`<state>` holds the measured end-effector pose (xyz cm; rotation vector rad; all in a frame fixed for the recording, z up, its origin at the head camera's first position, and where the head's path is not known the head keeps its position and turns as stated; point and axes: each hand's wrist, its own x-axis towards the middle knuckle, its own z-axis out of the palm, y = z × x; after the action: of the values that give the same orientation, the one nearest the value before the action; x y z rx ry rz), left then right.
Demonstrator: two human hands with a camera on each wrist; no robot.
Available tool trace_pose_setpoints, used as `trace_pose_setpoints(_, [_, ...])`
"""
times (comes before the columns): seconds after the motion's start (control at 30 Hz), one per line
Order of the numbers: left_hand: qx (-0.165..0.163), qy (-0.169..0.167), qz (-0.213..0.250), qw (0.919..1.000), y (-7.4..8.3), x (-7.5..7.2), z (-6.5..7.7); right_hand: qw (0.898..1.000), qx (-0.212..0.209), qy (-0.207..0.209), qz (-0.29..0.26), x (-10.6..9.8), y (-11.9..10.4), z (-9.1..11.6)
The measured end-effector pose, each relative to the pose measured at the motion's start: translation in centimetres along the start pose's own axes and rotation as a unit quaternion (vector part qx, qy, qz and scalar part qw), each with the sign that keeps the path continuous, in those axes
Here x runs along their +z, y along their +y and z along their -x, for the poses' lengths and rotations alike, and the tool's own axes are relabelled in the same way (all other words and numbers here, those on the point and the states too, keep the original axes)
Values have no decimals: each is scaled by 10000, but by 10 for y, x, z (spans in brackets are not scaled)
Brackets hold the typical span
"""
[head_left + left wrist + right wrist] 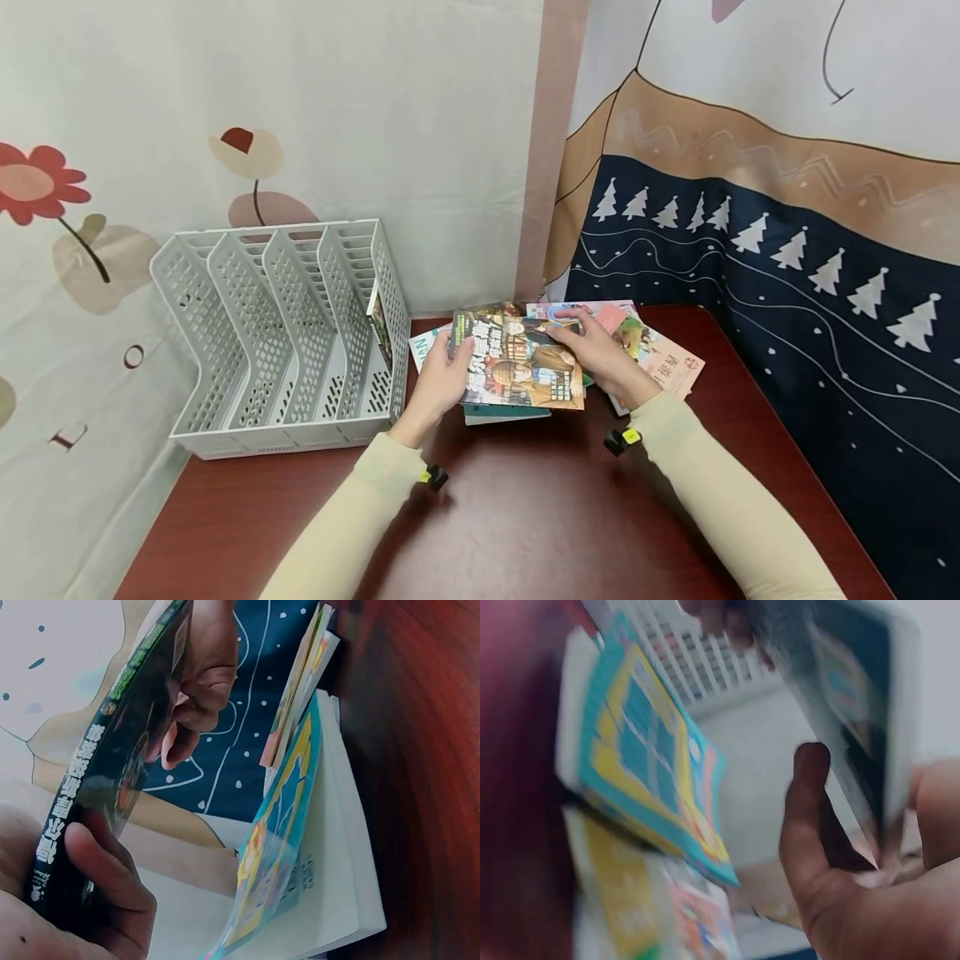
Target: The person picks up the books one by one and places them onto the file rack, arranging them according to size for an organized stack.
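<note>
Both hands hold one book [525,371] with an illustrated front cover, raised over a pile of other books. My left hand [441,375] grips its left side, by the spine. In the left wrist view the dark spine [75,787] with white lettering shows, and the left thumb [112,870] presses near its end. My right hand [596,346] holds the upper right part of the book, fingers over the cover. The right wrist view is blurred; there the right thumb [806,817] lies along the dark back. Just below is a teal-covered book [506,411], its cover lifted.
A grey slotted magazine rack [277,446] stands on the left of the dark red table [510,517]. One book [380,325] leans in its rightmost slot. More books [671,358] lie fanned out to the right of the held one. Patterned curtains [750,275] border the table behind and at right.
</note>
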<state>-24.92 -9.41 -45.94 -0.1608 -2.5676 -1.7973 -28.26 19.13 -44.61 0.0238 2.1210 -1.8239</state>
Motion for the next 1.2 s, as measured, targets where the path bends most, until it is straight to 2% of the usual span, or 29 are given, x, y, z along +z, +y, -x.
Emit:
trace_pose_setpoints(0.07, [28,-63,-136,9999,1,-3,-2,9983,-85,-256,523,-11,-7,-6])
trace_pose_setpoints(0.13, [43,-217,-153,9996,2,-5,-3,9918,-209,-581,1121,-22,-14,-10])
trace_pose_setpoints(0.3, [160,-490,-294,9982,0,-8,-6,9602,-552,-1193,2465,-32,-26,-17])
trace_pose_setpoints(0.4, [319,-590,-408,9969,-3,-8,-8,9488,-369,-1649,2668,-29,-26,-21])
trace_pose_setpoints(0.47, [428,-688,-396,9959,-3,-7,-9,9452,-107,-2001,2577,-26,-24,-21])
trace_pose_setpoints(0.53, [481,-785,-375,9950,-4,-7,-9,9466,171,-2177,2373,-23,-20,-21])
trace_pose_setpoints(0.63, [503,-822,-432,9944,-5,-6,-10,9527,292,-2263,2007,-21,-14,-21])
trace_pose_setpoints(0.83, [422,-767,-705,9937,-6,-6,-13,9555,20,-2292,1858,-19,-8,-16])
trace_pose_setpoints(1.03, [338,-750,-780,9936,-5,-7,-14,9626,-16,-2066,1755,-17,-2,-10])
trace_pose_setpoints(1.2, [-26,-555,-567,9968,-3,-11,-16,9704,-81,-1970,1397,-15,3,-6])
